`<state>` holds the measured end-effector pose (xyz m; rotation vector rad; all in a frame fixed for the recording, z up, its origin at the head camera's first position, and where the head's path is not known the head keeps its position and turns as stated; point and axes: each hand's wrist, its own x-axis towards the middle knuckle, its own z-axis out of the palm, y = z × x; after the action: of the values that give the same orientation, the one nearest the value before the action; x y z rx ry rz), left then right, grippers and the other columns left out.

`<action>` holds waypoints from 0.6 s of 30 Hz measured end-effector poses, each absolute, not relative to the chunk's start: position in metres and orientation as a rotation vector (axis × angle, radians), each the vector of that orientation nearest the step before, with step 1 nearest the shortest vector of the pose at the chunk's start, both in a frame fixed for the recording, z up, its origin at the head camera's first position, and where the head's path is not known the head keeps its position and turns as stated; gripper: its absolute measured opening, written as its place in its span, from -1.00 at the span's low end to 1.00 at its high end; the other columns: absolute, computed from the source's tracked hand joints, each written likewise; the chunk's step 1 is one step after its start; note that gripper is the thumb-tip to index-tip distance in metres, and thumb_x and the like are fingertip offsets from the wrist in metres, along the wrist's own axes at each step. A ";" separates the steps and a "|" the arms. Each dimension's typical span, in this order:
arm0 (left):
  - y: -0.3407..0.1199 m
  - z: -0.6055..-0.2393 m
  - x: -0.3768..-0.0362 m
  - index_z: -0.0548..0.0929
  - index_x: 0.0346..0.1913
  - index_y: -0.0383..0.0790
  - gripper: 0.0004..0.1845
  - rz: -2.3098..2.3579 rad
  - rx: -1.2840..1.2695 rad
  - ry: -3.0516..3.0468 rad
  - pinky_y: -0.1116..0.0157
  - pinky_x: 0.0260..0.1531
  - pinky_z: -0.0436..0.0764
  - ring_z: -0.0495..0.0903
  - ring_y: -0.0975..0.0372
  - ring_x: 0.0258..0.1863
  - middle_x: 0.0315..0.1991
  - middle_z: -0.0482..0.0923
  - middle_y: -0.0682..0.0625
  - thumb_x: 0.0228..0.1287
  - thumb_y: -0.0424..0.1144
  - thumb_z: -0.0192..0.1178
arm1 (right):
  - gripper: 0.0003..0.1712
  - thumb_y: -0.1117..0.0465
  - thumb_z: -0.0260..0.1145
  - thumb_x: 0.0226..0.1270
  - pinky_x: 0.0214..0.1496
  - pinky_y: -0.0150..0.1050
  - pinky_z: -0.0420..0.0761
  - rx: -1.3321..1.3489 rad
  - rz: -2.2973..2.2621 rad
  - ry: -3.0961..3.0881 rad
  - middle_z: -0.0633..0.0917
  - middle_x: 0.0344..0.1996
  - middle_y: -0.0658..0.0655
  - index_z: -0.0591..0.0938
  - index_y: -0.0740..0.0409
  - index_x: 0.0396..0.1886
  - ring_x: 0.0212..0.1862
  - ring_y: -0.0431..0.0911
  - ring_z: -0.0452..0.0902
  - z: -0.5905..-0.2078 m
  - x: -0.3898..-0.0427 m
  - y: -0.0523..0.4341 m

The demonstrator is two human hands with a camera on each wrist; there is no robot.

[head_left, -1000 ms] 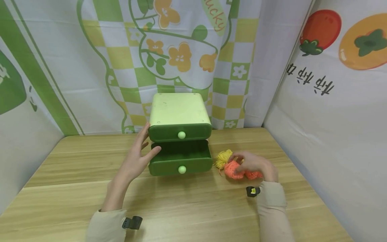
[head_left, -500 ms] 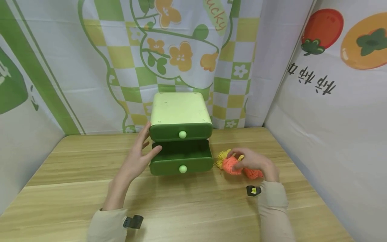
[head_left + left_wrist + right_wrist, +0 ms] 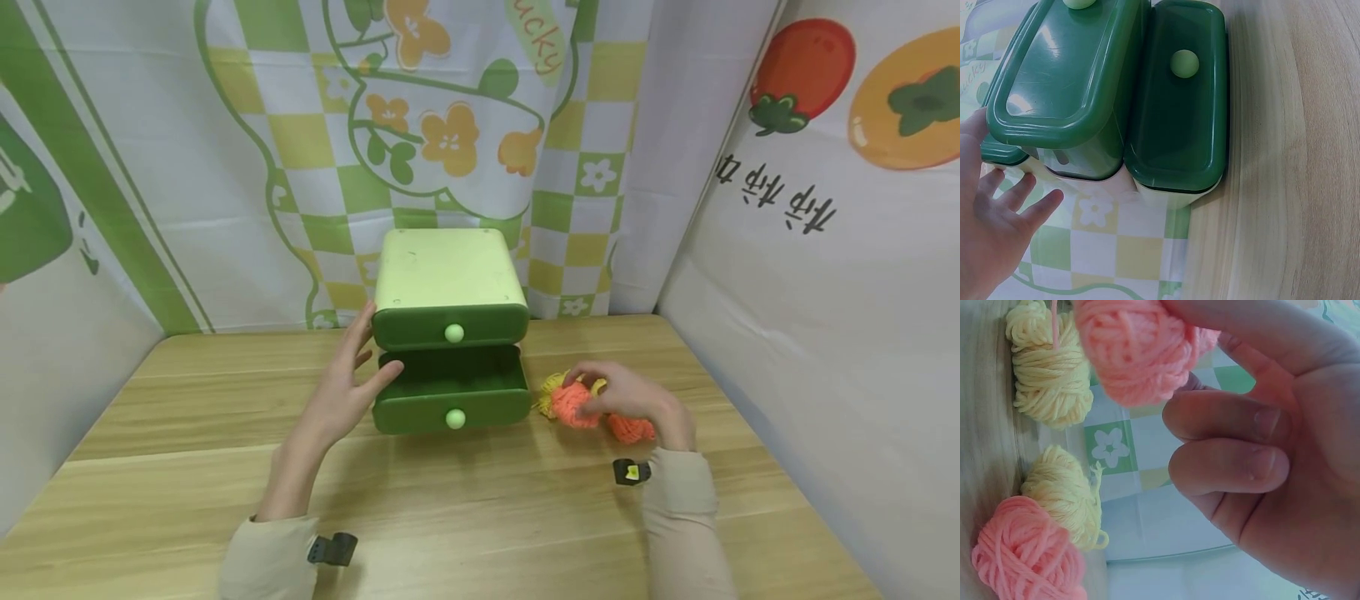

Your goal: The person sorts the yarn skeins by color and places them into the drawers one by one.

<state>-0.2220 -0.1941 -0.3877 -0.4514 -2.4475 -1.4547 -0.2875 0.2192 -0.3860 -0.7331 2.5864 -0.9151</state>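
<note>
A person at a wooden table (image 3: 465,517) pinches a coral ball of yarn (image 3: 573,406) between thumb and fingers of the right hand (image 3: 626,393), to the right of a small green cabinet (image 3: 450,267). The left hand (image 3: 337,400), fingers straight and thumb spread wide, frames the cabinet's left side; whether it touches, I cannot tell.

Seen from the head, the top drawer (image 3: 408,329) is shut above a pulled-out drawer (image 3: 491,408), its dark inside showing. The left wrist camera adds what that drawer hides from above: a bottom drawer (image 3: 1188,119), shut, with its own pale knob (image 3: 1185,64).

The right wrist camera catches two fingers curled toward the palm and, beyond them, a yellow ball (image 3: 1054,378), a second yellow ball (image 3: 1063,494) and a loose coral ball (image 3: 1025,550) just beside the latter. From the head, the right hand blocks most of the second yellow one, and the gripped coral ball partly covers the first.

Pale sleeves (image 3: 273,558) end near small black devices (image 3: 333,550) at the wrists. A checked curtain (image 3: 562,208) of green, yellow and white, printed with orange flowers, hangs behind the table; a white cloth (image 3: 795,292) with a red fruit and an orange one lines the right side.
</note>
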 end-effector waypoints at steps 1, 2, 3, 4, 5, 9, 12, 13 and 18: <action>-0.194 -0.388 -0.222 -0.21 0.57 0.43 -0.07 -1.457 -0.449 -2.448 -0.17 0.46 0.24 0.00 0.01 0.58 0.61 -0.21 0.19 0.42 -0.06 0.22 | -0.56 0.18 0.46 0.16 -0.01 -0.12 0.58 -0.729 -0.917 2.592 0.62 0.00 0.19 0.62 -0.02 0.07 0.03 0.03 0.52 -0.386 -0.287 0.219; -0.194 -0.388 -0.222 -0.20 0.56 0.44 -0.07 -1.458 -0.447 -2.447 -0.17 0.46 0.25 0.00 0.01 0.58 0.61 -0.21 0.19 0.42 -0.06 0.22 | -0.55 0.17 0.47 0.16 0.01 -0.10 0.59 -0.729 -0.924 2.594 0.62 0.01 0.19 0.63 -0.01 0.07 0.04 0.04 0.52 -0.385 -0.287 0.219; -0.194 -0.388 -0.222 -0.21 0.56 0.44 -0.08 -1.459 -0.447 -2.449 -0.17 0.46 0.24 0.00 0.01 0.58 0.61 -0.21 0.19 0.42 -0.05 0.21 | -0.55 0.17 0.47 0.16 0.02 -0.09 0.59 -0.723 -0.932 2.599 0.62 0.01 0.18 0.63 -0.02 0.08 0.05 0.04 0.52 -0.385 -0.287 0.219; -0.194 -0.388 -0.222 -0.21 0.56 0.44 -0.08 -1.460 -0.449 -2.446 -0.18 0.46 0.24 0.00 0.00 0.58 0.61 -0.21 0.18 0.42 -0.05 0.21 | -0.55 0.17 0.47 0.16 0.03 -0.09 0.59 -0.723 -0.938 2.604 0.63 0.01 0.17 0.63 -0.03 0.08 0.06 0.05 0.53 -0.384 -0.287 0.218; -0.193 -0.387 -0.222 -0.20 0.57 0.43 -0.08 -1.461 -0.452 -2.444 -0.18 0.46 0.24 0.00 0.00 0.58 0.61 -0.21 0.18 0.42 -0.05 0.21 | -0.54 0.17 0.48 0.16 0.04 -0.09 0.58 -0.718 -0.947 2.607 0.63 0.01 0.15 0.63 -0.04 0.09 0.05 0.04 0.53 -0.383 -0.287 0.218; -0.194 -0.387 -0.221 -0.21 0.56 0.46 -0.08 -1.461 -0.452 -2.444 -0.19 0.46 0.23 -0.01 -0.01 0.58 0.61 -0.21 0.18 0.43 -0.06 0.21 | -0.53 0.18 0.48 0.17 -0.02 -0.15 0.60 -0.743 -0.994 2.611 0.65 -0.02 0.13 0.63 -0.03 0.12 -0.07 0.01 0.58 -0.380 -0.285 0.214; -0.194 -0.387 -0.221 -0.22 0.55 0.48 -0.07 -1.459 -0.442 -2.455 -0.18 0.46 0.24 -0.01 0.00 0.58 0.61 -0.21 0.19 0.42 -0.06 0.22 | -0.53 0.20 0.46 0.20 -0.08 -0.19 0.60 -0.774 -1.033 2.607 0.65 -0.02 0.14 0.62 -0.01 0.13 -0.18 -0.03 0.61 -0.377 -0.284 0.211; -0.194 -0.387 -0.221 -0.22 0.55 0.48 -0.07 -1.457 -0.440 -2.458 -0.18 0.45 0.25 -0.01 0.00 0.58 0.61 -0.21 0.18 0.42 -0.05 0.22 | -0.53 0.21 0.45 0.21 -0.10 -0.19 0.61 -0.780 -1.049 2.603 0.65 -0.01 0.15 0.62 -0.01 0.14 -0.22 -0.04 0.61 -0.377 -0.283 0.210; -0.194 -0.388 -0.221 -0.22 0.55 0.46 -0.06 -1.455 -0.431 -2.469 -0.19 0.43 0.28 0.00 -0.01 0.58 0.62 -0.21 0.17 0.41 -0.06 0.23 | -0.53 0.24 0.41 0.25 -0.23 -0.25 0.62 -0.786 -1.133 2.587 0.61 0.03 0.16 0.60 -0.02 0.17 -0.33 -0.05 0.61 -0.374 -0.282 0.208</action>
<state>-0.2207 -0.1935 -0.3879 -0.4310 -2.4689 -1.4550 -0.2820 0.2081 -0.3741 -0.7857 2.5867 -1.1332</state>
